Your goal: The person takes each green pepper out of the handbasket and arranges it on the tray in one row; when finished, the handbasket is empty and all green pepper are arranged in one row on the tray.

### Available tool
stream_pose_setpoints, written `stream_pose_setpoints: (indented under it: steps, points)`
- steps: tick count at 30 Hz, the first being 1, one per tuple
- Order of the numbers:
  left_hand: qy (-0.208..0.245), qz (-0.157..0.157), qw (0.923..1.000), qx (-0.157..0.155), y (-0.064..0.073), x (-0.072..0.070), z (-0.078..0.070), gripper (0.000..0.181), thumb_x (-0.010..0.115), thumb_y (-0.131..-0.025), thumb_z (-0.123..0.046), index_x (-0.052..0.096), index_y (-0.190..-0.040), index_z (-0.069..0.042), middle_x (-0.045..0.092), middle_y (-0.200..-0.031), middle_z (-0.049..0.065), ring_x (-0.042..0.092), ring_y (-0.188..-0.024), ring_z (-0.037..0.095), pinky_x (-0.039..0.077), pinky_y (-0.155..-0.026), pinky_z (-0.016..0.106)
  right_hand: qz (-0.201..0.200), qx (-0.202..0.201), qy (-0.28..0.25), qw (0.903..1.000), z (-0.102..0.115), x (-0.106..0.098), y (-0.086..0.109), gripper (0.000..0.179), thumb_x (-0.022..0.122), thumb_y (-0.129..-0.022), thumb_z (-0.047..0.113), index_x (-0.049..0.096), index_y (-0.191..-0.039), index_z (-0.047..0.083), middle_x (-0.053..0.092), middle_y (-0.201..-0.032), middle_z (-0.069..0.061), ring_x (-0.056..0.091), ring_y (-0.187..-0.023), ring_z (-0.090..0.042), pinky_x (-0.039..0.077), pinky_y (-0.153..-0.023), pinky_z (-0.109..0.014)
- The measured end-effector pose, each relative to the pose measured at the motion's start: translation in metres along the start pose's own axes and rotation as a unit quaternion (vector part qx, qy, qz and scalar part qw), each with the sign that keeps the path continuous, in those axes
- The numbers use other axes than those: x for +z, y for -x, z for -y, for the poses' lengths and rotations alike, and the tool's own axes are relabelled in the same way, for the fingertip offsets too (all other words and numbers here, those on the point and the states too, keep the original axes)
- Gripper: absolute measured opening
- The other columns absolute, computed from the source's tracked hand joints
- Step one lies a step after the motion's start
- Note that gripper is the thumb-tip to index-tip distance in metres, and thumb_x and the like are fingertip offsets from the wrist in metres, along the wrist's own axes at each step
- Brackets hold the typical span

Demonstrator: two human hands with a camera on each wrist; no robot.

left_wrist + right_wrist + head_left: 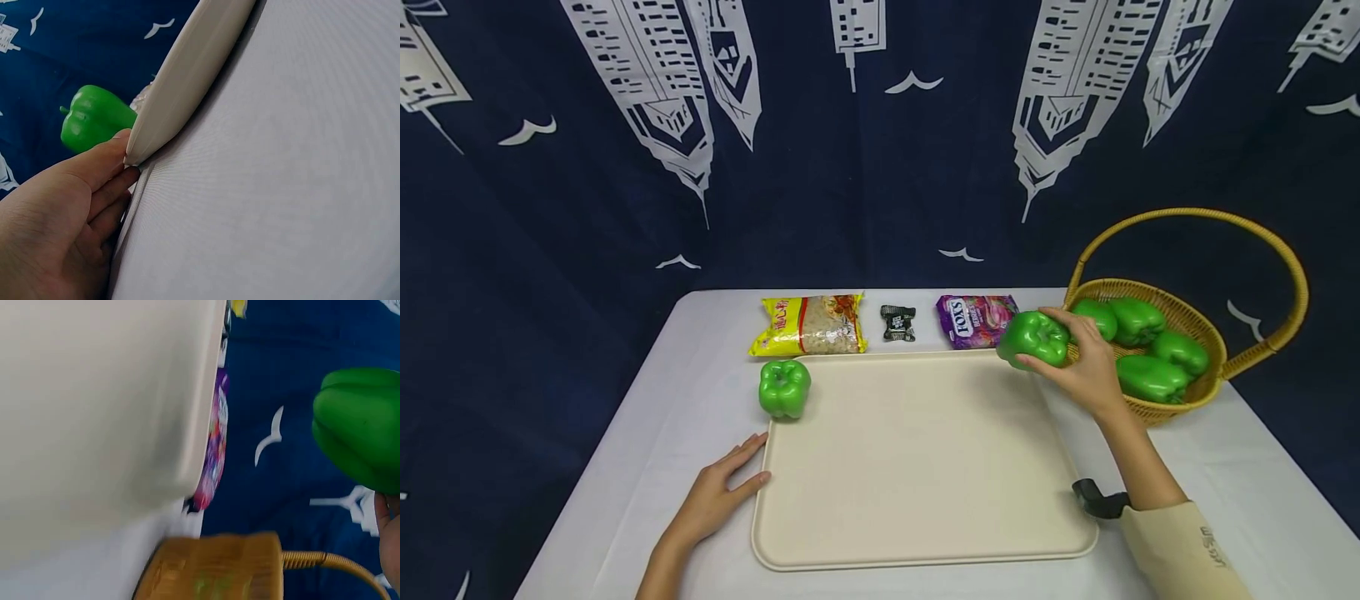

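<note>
My right hand [1086, 362] grips a green bell pepper [1036, 337] between thumb and fingers, held up over the tray's far right corner. In the right wrist view that bell pepper [362, 428] fills the right edge, with only part of the hand [390, 540] showing. The cream tray [917, 458] lies flat on the table. At its left edge rests my left hand [718, 492], fingers fairly straight and touching the rim, as the left wrist view of the hand [69, 219] also shows. Another green bell pepper [784, 389] sits at the tray's far left corner.
A wicker basket [1213, 367] with a tall handle stands at the right, holding several green peppers [1150, 379]. Behind the tray lie a yellow food packet [808, 325], a small black packet [898, 323] and a purple FOX'S bag [973, 321]. A dark patterned curtain [865, 192] hangs behind.
</note>
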State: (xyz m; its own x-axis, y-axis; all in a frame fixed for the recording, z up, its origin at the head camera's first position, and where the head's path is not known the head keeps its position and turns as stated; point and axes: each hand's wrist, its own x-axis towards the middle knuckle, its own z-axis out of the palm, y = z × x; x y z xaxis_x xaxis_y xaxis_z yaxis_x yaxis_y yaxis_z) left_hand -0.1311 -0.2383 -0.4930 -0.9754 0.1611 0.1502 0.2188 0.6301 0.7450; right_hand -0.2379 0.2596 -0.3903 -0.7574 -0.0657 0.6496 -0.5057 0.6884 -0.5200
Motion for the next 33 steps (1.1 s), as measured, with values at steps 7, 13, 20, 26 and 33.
stream_pose_setpoints:
  steps: [7, 13, 20, 26, 33]
  points:
    - [-0.002, 0.001, 1.0, 0.0, 0.0, 0.0, 0.002, 0.059, 0.063, -0.085, -0.041, 0.047, -0.136, -0.018, 0.041, -0.14, 0.014, 0.033, -0.128, 0.042, 0.027, -0.103, 0.058, 0.076, -0.034, -0.041, 0.9957, 0.031, 0.036, -0.01, 0.068, 0.087, -0.061, 0.019, 0.059, -0.122, 0.01, 0.052, -0.118, -0.009, 0.047, -0.108, -0.027, 0.045, -0.084, -0.05]
    - [0.009, 0.006, 0.9999, -0.001, 0.0, 0.0, 0.003, 0.059, 0.063, -0.085, -0.043, 0.047, -0.137, -0.02, 0.039, -0.141, 0.013, 0.032, -0.129, 0.042, 0.026, -0.103, 0.058, 0.16, -0.059, -0.075, 0.9825, 0.057, 0.084, -0.014, 0.067, 0.085, -0.064, 0.033, 0.059, -0.122, 0.012, 0.051, -0.118, -0.003, 0.048, -0.107, -0.022, 0.045, -0.088, -0.045]
    - [0.007, 0.008, 0.9999, -0.006, 0.0, -0.001, 0.005, 0.059, 0.062, -0.085, -0.044, 0.046, -0.138, -0.021, 0.039, -0.141, 0.012, 0.032, -0.13, 0.039, 0.025, -0.104, 0.057, 0.21, -0.114, -0.071, 0.9685, 0.079, 0.131, -0.013, 0.068, 0.082, -0.066, 0.039, 0.058, -0.125, 0.012, 0.053, -0.12, -0.003, 0.048, -0.112, -0.021, 0.04, -0.097, -0.045]
    - [0.006, 0.008, 1.0, 0.002, 0.0, -0.001, 0.003, 0.059, 0.062, -0.086, -0.042, 0.046, -0.138, -0.018, 0.039, -0.141, 0.014, 0.032, -0.129, 0.041, 0.025, -0.104, 0.058, 0.267, -0.105, -0.049, 0.9568, 0.087, 0.151, -0.007, 0.074, 0.081, -0.068, 0.039, 0.054, -0.128, 0.005, 0.05, -0.124, -0.008, 0.046, -0.116, -0.025, 0.04, -0.099, -0.044]
    - [0.005, 0.009, 0.9999, -0.002, -0.001, -0.001, 0.004, 0.059, 0.062, -0.086, -0.042, 0.046, -0.138, -0.019, 0.039, -0.141, 0.012, 0.033, -0.13, 0.037, 0.026, -0.104, 0.057, 0.31, -0.078, -0.028, 0.9473, 0.091, 0.149, -0.004, 0.08, 0.081, -0.071, 0.033, 0.045, -0.135, 0.003, 0.044, -0.127, -0.012, 0.045, -0.116, -0.028, 0.044, -0.095, -0.041]
